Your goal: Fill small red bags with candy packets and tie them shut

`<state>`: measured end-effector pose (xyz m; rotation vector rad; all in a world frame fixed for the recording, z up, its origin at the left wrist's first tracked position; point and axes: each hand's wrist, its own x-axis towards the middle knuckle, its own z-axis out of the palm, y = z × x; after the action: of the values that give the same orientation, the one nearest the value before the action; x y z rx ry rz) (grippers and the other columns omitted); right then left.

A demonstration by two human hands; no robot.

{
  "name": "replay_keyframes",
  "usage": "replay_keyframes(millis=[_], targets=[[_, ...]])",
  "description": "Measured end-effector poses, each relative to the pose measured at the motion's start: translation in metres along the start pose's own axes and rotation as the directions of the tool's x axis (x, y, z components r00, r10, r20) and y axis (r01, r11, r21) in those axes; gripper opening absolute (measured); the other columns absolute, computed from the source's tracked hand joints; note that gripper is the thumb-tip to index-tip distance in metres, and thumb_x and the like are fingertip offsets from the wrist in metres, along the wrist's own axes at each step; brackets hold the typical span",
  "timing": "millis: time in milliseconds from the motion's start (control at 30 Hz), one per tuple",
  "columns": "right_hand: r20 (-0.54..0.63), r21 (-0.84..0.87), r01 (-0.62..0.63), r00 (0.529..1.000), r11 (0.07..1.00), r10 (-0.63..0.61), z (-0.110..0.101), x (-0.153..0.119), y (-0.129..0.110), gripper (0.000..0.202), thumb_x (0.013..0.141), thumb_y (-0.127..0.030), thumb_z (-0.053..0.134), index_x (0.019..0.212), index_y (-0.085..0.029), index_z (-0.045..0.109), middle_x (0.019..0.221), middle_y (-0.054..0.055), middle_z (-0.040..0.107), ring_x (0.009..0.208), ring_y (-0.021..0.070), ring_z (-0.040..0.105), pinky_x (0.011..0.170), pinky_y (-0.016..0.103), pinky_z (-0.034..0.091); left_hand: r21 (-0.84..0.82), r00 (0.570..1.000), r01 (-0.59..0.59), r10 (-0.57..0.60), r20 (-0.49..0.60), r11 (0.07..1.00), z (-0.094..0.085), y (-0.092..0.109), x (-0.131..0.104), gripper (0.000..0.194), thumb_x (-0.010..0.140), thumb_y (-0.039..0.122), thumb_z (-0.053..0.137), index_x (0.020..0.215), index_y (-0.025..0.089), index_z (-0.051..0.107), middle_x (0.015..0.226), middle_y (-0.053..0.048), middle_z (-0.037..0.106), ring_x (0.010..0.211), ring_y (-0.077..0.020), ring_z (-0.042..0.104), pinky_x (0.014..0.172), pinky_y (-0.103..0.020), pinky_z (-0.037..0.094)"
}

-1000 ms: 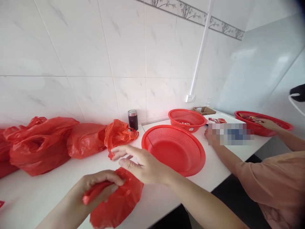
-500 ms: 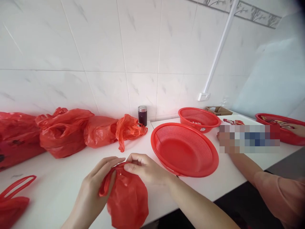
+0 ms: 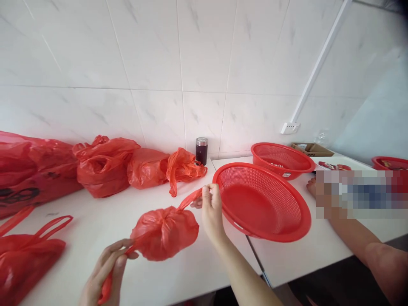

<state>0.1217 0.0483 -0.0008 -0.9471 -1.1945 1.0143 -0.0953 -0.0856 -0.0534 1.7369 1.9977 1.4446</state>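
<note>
A filled red plastic bag (image 3: 165, 233) lies in front of me over the white table, its neck gathered into a twist or knot at the top. My left hand (image 3: 110, 265) is closed on one of its handles, pulled to the lower left. The other handle is pinched in my right hand (image 3: 212, 206), stretched to the upper right. What the bag contains is hidden by the plastic. Just beyond my right hand stands a red perforated basket (image 3: 255, 204), with nothing in it. At the left edge lies another red plastic bag (image 3: 28, 259) with its handles up.
Several red bags (image 3: 105, 170) line the wall, beside a dark flask (image 3: 201, 152). Behind the near basket sits a second red basket (image 3: 283, 158), then a cardboard box (image 3: 312, 149). Another person's arm (image 3: 353, 233) reaches in from the right. A gap between tables (image 3: 258, 259) runs below the basket.
My hands were close together at the bag's top; now they are apart, each drawing a handle outward. The bag's neck has become tightly gathered. My view has shifted slightly left.
</note>
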Motion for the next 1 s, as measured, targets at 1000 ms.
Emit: replay_keyframes(millis=[1000], targets=[[0.220,-0.835,0.233,0.972,0.499,-0.086,0.006,0.048,0.121,0.016,0.093,-0.020,0.039,0.094,-0.022,0.055,0.058,-0.002,0.057,0.051,0.0138,0.051,0.052,0.024,0.022,0.572,0.894,0.197,-0.385,0.228,0.796,0.062,-0.038,0.094,0.056,0.086,0.020,0.035,0.137,0.038,0.048,0.094,-0.007,0.075,0.075,-0.0253,0.068,0.058,-0.029,0.043]])
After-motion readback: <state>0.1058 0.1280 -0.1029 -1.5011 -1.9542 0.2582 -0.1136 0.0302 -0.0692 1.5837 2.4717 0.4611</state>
